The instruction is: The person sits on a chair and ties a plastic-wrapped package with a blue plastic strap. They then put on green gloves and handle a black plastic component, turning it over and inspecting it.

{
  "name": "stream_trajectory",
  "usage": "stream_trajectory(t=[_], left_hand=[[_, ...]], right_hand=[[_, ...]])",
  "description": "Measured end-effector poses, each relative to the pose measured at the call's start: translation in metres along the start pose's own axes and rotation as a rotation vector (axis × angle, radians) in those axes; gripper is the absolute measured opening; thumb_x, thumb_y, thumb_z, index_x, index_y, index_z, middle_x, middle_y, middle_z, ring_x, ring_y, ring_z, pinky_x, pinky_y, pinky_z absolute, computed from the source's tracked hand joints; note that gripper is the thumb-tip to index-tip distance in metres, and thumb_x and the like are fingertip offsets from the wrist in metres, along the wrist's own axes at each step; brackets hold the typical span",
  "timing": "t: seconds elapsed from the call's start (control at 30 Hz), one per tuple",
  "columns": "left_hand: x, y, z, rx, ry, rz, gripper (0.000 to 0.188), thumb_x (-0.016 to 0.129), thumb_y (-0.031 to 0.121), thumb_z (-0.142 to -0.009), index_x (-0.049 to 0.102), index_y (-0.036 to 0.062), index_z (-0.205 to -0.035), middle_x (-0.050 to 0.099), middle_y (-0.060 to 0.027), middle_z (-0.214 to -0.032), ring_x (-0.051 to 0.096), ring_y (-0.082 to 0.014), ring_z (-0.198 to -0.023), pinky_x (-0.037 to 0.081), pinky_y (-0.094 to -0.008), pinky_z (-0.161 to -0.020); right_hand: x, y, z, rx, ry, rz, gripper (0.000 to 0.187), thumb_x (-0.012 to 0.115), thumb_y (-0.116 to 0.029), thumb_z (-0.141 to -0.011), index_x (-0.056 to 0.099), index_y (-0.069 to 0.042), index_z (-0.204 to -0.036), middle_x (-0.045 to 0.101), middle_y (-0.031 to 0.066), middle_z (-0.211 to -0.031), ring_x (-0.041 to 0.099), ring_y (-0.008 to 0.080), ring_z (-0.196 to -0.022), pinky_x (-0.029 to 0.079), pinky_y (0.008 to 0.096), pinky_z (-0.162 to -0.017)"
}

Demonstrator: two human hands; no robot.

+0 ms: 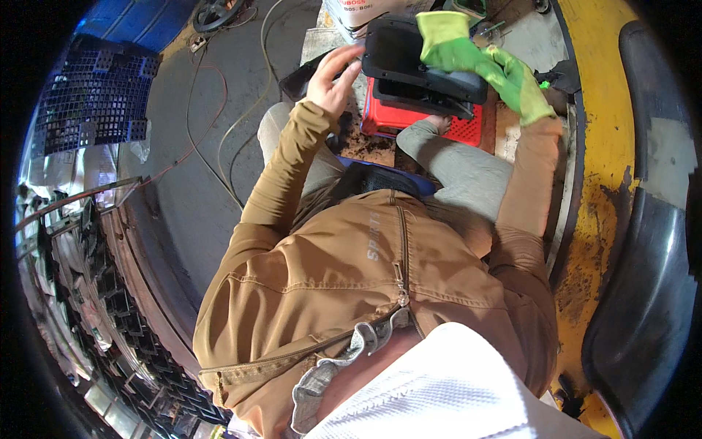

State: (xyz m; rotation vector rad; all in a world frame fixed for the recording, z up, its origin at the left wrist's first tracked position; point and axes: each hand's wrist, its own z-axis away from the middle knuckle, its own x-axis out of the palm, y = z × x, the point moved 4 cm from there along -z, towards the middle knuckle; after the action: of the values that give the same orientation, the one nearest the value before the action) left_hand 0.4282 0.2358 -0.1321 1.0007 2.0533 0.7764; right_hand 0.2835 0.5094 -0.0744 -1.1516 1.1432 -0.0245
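My left hand (333,82) is bare, its fingers stretched out and slightly blurred. The fingertips reach the left edge of a black rectangular plastic part (390,48) with a raised rim; I cannot tell if they touch it. On my right hand (518,86) is a green work glove with a pale yellow cuff. Its fingers are closed on a second green glove (444,45), which hangs over the black part, cuff away from me. Under that part lies another black plastic part (420,97), resting on a red plastic crate (466,128).
A white carton (358,13) stands beyond the black parts. Cables (227,139) trail over the grey floor at left. Close on my right runs a worn yellow beam (610,95), with a big black curved piece (647,256) outside it. Blue mesh crates (88,95) are at far left.
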Motion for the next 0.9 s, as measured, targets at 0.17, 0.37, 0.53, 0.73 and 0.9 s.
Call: stream_trajectory(t=[0.17,0.37,0.53,0.73,0.9], left_hand=[[0.032,0.013,-0.014,-0.700,-0.536,0.819,0.058,0.034,0.044,-0.095,0.043,-0.0004,-0.130,0.057,-0.0128,-0.115,0.056,-0.0242,-0.102,0.044,-0.0376,-0.089],[0.034,0.053,0.035,-0.770,-0.740,1.208,0.062,0.043,0.040,-0.092,0.033,-0.0042,-0.133,0.052,-0.0148,-0.117,0.062,-0.0246,-0.084,0.054,-0.0343,-0.066],[0.047,0.066,0.059,-0.770,-0.473,1.137,0.039,0.055,0.005,-0.084,0.047,0.0026,-0.122,0.055,-0.0115,-0.117,0.057,-0.0214,-0.101,0.048,-0.0353,-0.083],[0.043,0.053,0.045,-0.768,-0.147,0.878,0.015,0.059,0.003,-0.084,0.057,-0.0009,-0.098,0.064,-0.0072,-0.087,0.062,-0.0126,-0.074,0.051,-0.0233,-0.066],[0.029,0.059,0.032,-0.567,-0.170,0.373,0.018,0.067,0.006,-0.079,0.060,-0.0017,-0.094,0.065,-0.0065,-0.080,0.060,-0.0068,-0.069,0.049,-0.0194,-0.061]], right_hand=[[0.021,-0.052,0.038,-0.150,-0.257,-0.459,0.027,0.057,-0.010,-0.086,0.056,0.001,-0.110,0.060,0.0085,-0.107,0.056,0.0145,-0.095,0.045,0.0278,-0.084],[0.036,-0.050,0.054,-0.218,-0.202,-0.451,0.022,0.056,-0.009,-0.085,0.057,0.002,-0.104,0.058,0.0095,-0.106,0.055,0.0150,-0.095,0.044,0.0294,-0.085],[0.052,-0.027,0.048,-0.178,-0.158,-0.502,0.025,0.057,-0.009,-0.082,0.056,0.002,-0.104,0.057,0.0073,-0.105,0.054,0.0134,-0.095,0.044,0.0275,-0.085],[0.044,-0.059,0.045,-0.282,0.400,0.469,0.034,0.065,-0.008,-0.077,0.057,-0.003,-0.109,0.056,0.0081,-0.113,0.053,0.0135,-0.103,0.044,0.0289,-0.086],[0.088,-0.079,0.062,0.010,0.180,-0.304,0.020,0.068,-0.021,-0.081,0.063,-0.001,-0.082,0.059,0.0041,-0.070,0.054,0.0100,-0.064,0.046,0.0276,-0.061]])
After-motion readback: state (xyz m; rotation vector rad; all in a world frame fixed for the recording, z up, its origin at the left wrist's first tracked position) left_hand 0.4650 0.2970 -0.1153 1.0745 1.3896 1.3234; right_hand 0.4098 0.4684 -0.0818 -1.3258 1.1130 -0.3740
